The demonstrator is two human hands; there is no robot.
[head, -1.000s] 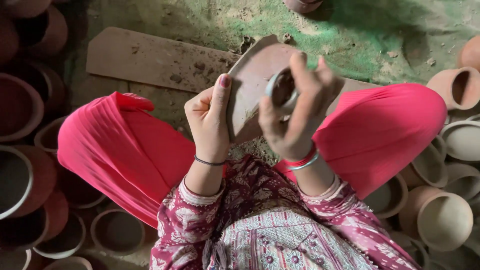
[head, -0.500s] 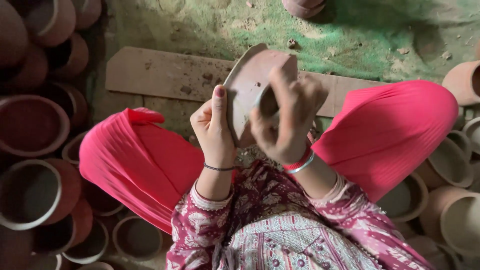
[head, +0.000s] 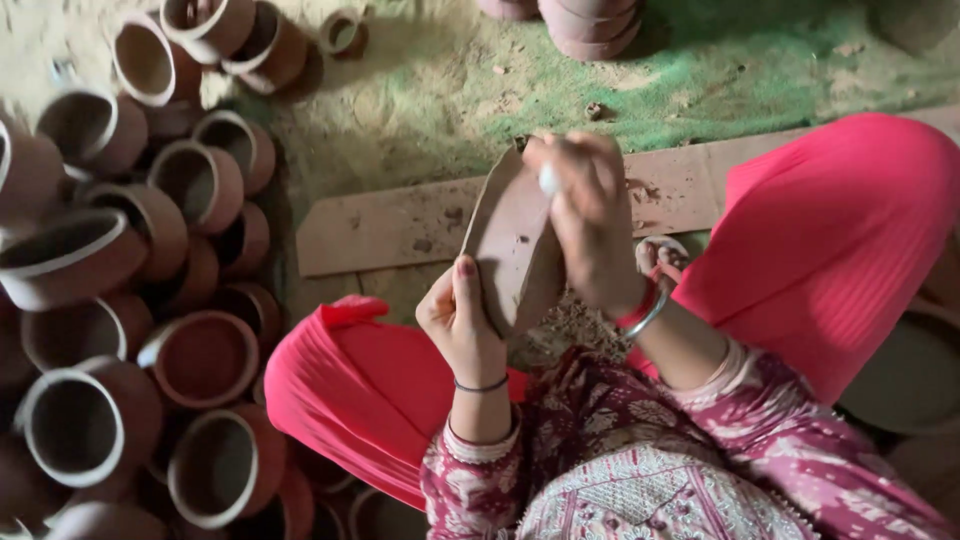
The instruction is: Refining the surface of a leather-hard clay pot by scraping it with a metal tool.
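My left hand (head: 462, 322) grips the lower left edge of a brown clay pot (head: 510, 238), which I hold tilted in front of me with its outer side up. Over the pot's upper right rim, my right hand (head: 588, 218) is closed around a small pale object (head: 549, 180) that shows between the fingers. That wrist carries red and silver bangles (head: 643, 308); the left wrist has a thin dark band. I sit cross-legged in pink trousers (head: 838, 240) and a patterned tunic (head: 650, 470).
Many reddish clay pots with pale rims (head: 200, 358) crowd the left side. A flat wooden plank (head: 400, 225) lies on the ground ahead, over a green mat (head: 720, 70). More pots stand at the top (head: 590, 25) and at the right edge (head: 915, 375).
The view has shifted right, so the pile of pots on the left fills more of the picture. The pot has turned more edge-on, and my right hand has moved onto its upper rim.
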